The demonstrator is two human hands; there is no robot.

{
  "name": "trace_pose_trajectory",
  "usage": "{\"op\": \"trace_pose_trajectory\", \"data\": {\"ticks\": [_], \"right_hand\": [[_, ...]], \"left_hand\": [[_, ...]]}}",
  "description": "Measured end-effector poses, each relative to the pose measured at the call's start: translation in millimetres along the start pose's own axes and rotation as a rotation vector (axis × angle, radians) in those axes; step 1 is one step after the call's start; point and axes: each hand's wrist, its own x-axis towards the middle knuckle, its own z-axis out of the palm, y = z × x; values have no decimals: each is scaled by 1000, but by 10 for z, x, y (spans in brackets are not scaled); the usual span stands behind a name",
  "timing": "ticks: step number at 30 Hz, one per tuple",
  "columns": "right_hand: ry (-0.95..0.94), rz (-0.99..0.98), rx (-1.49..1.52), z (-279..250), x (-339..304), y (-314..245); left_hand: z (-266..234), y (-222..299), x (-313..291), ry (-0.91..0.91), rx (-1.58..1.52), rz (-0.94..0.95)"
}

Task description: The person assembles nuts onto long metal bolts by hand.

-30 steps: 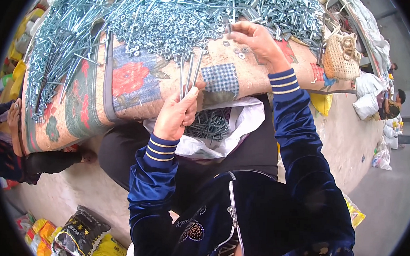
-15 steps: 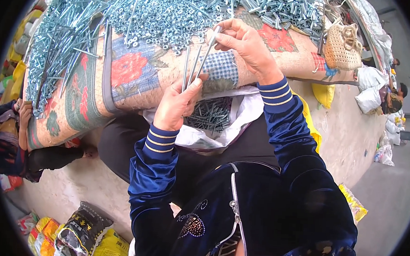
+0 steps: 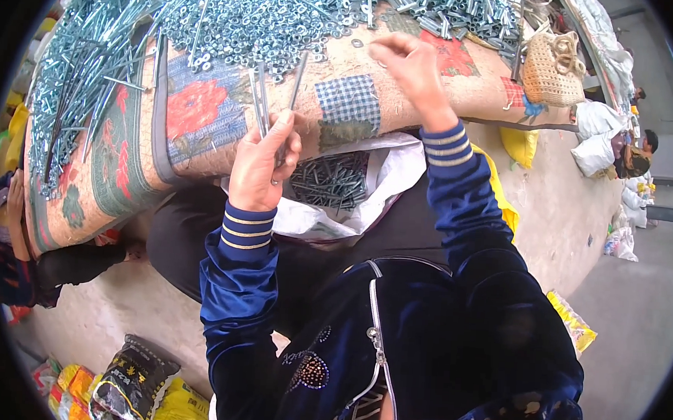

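My left hand (image 3: pixel 259 164) is closed round a few slim metal rods (image 3: pixel 297 82), which stick up from the fist and fan apart. My right hand (image 3: pixel 416 73) is held over the patterned mat, thumb and fingers stretched left with nothing visible between them. Just left of its fingertips a single washer (image 3: pixel 357 43) lies on the mat. A large heap of washers and nuts (image 3: pixel 239 30) spreads beyond my left hand. Below my hands an open white sack (image 3: pixel 399 171) holds many short dark metal pieces (image 3: pixel 329 183).
Long rods (image 3: pixel 93 53) lie heaped at the left, short metal tubes (image 3: pixel 453 11) at the far right. A woven bag (image 3: pixel 551 69) sits on the mat's right end. Another person's arm (image 3: pixel 17 208) is at the left edge. Filled bags (image 3: pixel 133 382) stand on the floor lower left.
My right hand has moved away from the rods, to the right over the mat. My left hand, still gripping the rods, has shifted a little left.
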Motion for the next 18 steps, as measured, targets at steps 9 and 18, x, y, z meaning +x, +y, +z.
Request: {"op": "trace_pose_trajectory", "data": {"ticks": [9, 18], "right_hand": [[-28, -199, -598, 35, 225, 115], [-137, -504, -371, 667, 345, -43]], "left_hand": [[14, 10, -27, 123, -120, 86], [-61, 1, -2, 109, -122, 121]]}}
